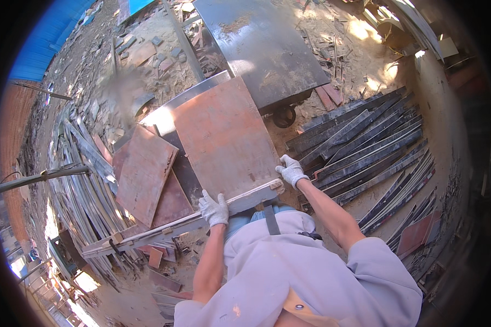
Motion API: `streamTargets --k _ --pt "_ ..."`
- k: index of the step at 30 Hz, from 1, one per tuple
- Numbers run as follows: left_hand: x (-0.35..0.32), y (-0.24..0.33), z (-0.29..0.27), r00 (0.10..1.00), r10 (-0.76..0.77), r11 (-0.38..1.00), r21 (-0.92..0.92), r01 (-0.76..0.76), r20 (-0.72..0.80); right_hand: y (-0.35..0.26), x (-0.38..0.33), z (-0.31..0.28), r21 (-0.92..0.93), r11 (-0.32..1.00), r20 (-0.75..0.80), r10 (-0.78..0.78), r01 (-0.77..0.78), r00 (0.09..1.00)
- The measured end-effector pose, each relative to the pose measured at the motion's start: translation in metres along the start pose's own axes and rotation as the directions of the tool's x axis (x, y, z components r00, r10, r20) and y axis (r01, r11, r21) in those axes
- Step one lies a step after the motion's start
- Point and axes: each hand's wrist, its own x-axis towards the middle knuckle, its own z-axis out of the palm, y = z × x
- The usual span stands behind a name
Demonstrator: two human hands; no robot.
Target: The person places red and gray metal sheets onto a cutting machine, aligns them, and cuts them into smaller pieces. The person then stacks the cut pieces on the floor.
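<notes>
A large reddish-brown plywood panel [223,133] lies flat in front of me, its near edge against a long wooden rail [188,223] with a pale strip along the top. My left hand [213,209], in a white knit glove, closes on the panel's near edge, over the rail. One finger and the thumb stretch forward; the others are curled. Gloved likewise, my right hand [292,170] grips the panel at its right edge, near the corner. The panel hides the fingertips beneath.
Smaller brown panels [147,177] lie to the left, by long thin strips [90,185]. A dark metal-topped table [264,46] with a wheel stands beyond. Stacked dark battens [365,136] lie on the right. Offcuts [163,52] litter the ground.
</notes>
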Motion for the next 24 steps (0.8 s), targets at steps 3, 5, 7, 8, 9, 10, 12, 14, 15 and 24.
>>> streamTargets --k 3,5,7,8,9,10,12,14,15,24 --pt "-0.003 0.003 0.005 0.998 0.014 1.0 0.005 -0.014 -0.057 -0.002 0.003 -0.005 -0.031 0.999 -0.007 0.014 -0.014 1.0" --pt "-0.001 0.003 0.006 0.997 0.013 1.0 -0.016 -0.014 -0.075 -0.006 0.003 -0.005 -0.042 0.999 -0.026 0.009 -0.01 1.0" --pt "0.005 0.001 0.007 0.995 0.018 1.0 -0.018 -0.02 -0.096 -0.013 0.002 -0.004 -0.037 0.999 -0.041 0.016 -0.017 0.999" --pt "0.006 0.001 0.009 0.994 0.021 0.999 -0.024 -0.024 -0.106 -0.012 0.004 -0.001 -0.022 1.0 -0.072 -0.001 -0.001 0.997" --pt "0.011 0.003 0.008 0.994 0.022 0.999 -0.024 -0.025 -0.108 -0.01 0.01 0.004 -0.009 1.0 -0.1 -0.017 0.016 0.995" --pt "0.017 0.005 0.008 0.994 0.021 0.999 -0.025 -0.024 -0.111 -0.008 0.017 0.007 0.002 0.999 -0.126 -0.034 0.034 0.991" --pt "0.037 0.011 0.004 0.994 0.013 1.0 -0.024 -0.016 -0.108 -0.022 0.03 0.006 -0.018 1.0 -0.133 -0.021 0.019 0.991" --pt "0.053 0.015 0.001 0.995 0.001 1.0 -0.029 -0.004 -0.101 -0.036 0.043 0.002 -0.01 1.0 -0.13 -0.015 0.014 0.991" --pt "0.061 0.016 0.0 0.995 0.005 1.0 -0.023 -0.007 -0.104 -0.043 0.047 0.001 -0.018 1.0 -0.131 -0.022 0.02 0.991" --pt "0.13 0.034 -0.015 0.994 0.014 1.0 -0.023 -0.016 -0.111 -0.099 0.078 0.006 -0.393 0.913 -0.386 -0.276 0.113 0.881"
